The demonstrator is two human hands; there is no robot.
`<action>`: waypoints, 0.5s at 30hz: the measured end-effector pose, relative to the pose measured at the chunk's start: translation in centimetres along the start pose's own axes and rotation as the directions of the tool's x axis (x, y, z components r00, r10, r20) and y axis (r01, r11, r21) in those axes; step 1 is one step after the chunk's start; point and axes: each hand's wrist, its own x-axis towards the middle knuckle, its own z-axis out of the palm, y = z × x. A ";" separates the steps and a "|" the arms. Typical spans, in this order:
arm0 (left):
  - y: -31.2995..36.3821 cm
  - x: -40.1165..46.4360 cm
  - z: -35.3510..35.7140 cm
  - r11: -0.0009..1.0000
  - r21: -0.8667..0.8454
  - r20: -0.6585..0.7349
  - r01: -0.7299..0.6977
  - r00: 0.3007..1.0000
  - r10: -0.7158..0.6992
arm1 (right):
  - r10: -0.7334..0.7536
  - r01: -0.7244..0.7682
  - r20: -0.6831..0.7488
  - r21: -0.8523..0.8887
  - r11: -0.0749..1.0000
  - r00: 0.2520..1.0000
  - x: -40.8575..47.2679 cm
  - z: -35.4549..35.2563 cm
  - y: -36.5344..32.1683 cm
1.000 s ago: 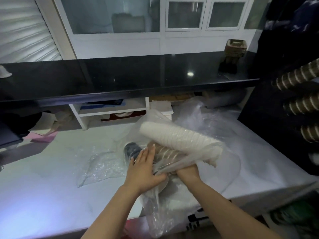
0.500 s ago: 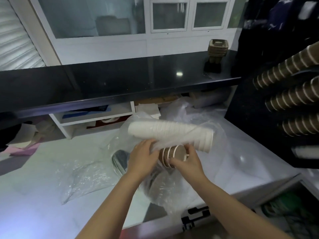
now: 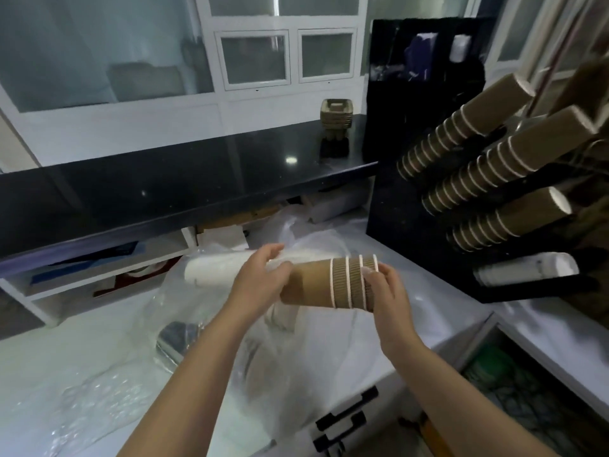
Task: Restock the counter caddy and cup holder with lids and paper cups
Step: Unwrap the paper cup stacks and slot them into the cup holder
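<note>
Head view: I am gripping the brown cup stack [image 3: 333, 281] horizontally, left hand [image 3: 260, 285] curled around its base, right hand [image 3: 387, 291] pinching its rim end. Both are hovering above the tabletop [image 3: 82, 351], near the cup holder [image 3: 405, 232].

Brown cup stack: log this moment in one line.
brown cup stack horizontal, in air | left hand grips base end | right hand grips rim end | cup holder right

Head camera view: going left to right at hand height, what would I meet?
White paper cup stack in clear plastic → left hand → brown ribbed paper cup stack → right hand → black cup holder's white cup stack.
</note>
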 end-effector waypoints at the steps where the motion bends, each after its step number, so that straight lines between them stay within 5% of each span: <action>1: 0.5 0.1 0.5 1.000 -0.027 0.040 -0.001 0.999 0.002 | 0.014 -0.013 -0.040 0.030 0.999 0.999 0.2 -0.5 -0.5; 11: 3.6 -1.2 6.0 0.993 -0.023 -0.010 -0.115 0.993 0.115 | 0.125 -0.094 -0.151 0.199 0.975 0.981 0.8 -3.6 -2.3; 15: 5.3 -0.7 7.3 0.989 -0.148 0.061 -0.011 0.998 0.020 | 0.099 -0.057 -0.151 0.260 0.964 0.984 1.1 -4.3 -2.9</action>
